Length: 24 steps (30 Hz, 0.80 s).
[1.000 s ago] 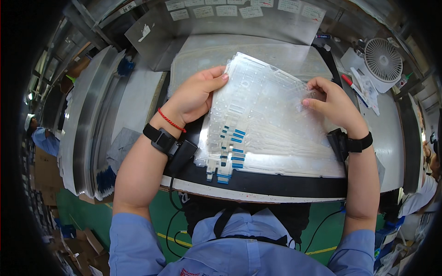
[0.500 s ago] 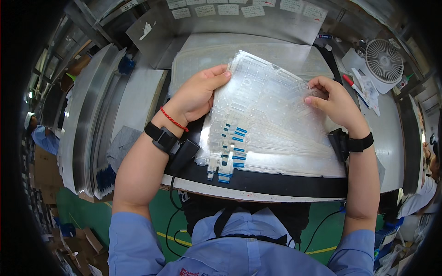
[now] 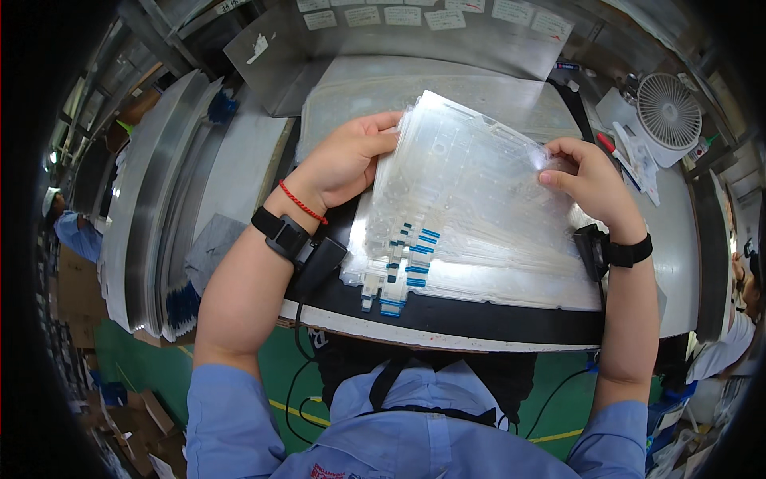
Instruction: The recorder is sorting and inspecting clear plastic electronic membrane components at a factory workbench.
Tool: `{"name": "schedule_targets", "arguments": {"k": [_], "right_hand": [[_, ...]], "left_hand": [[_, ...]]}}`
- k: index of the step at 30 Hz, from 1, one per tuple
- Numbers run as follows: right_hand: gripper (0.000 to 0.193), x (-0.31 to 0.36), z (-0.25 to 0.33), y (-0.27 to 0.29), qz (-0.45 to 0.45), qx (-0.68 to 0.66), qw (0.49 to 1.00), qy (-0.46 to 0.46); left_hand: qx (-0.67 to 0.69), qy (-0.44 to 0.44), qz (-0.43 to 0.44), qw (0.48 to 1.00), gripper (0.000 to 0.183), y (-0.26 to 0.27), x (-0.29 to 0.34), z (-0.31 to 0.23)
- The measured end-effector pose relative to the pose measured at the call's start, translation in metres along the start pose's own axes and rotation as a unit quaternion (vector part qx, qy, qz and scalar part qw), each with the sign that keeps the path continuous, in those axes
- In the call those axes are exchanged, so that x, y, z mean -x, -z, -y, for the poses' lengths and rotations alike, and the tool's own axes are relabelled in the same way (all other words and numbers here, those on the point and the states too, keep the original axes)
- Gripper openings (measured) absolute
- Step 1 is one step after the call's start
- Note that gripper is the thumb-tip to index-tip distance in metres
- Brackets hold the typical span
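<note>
Clear plastic sheets (image 3: 479, 207) in a fanned stack, tilted above the grey surface (image 3: 239, 160), blue-tipped tails (image 3: 411, 267) hanging near. Left hand (image 3: 343, 164) clamping the stack's left edge, fingers pressed together on top. Right hand (image 3: 586, 184) at the right edge, fingers pinching a top sheet. Likely trouble: slick layers sliding apart and spilling if either grip loosens; tails snagging or creasing. Small white fan (image 3: 669, 108) far right.

A small white fan (image 3: 669, 110) stands at two o'clock on the table (image 3: 239, 172), a red marker (image 3: 616, 153) beside it, and stacked grey trays (image 3: 148, 207) at nine o'clock.
</note>
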State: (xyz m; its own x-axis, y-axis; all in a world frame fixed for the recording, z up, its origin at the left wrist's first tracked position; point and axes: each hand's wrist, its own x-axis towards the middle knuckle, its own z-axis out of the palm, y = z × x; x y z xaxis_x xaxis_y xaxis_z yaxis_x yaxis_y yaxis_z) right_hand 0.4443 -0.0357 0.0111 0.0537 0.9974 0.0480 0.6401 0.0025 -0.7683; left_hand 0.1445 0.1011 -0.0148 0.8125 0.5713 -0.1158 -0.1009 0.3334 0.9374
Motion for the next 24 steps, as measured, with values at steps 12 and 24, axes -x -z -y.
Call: {"name": "schedule_targets", "arguments": {"k": [12, 24], "right_hand": [[0.018, -0.0009, 0.0002, 0.0005, 0.011, -0.002, 0.999, -0.039], [0.021, -0.001, -0.0004, -0.0015, 0.006, 0.007, 0.999, -0.044]], "left_hand": [[0.028, -0.015, 0.013, 0.999, 0.036, 0.0005, 0.0023, -0.0012], [-0.002, 0.006, -0.006, 1.0, 0.041, -0.002, 0.0005, 0.0011]]}}
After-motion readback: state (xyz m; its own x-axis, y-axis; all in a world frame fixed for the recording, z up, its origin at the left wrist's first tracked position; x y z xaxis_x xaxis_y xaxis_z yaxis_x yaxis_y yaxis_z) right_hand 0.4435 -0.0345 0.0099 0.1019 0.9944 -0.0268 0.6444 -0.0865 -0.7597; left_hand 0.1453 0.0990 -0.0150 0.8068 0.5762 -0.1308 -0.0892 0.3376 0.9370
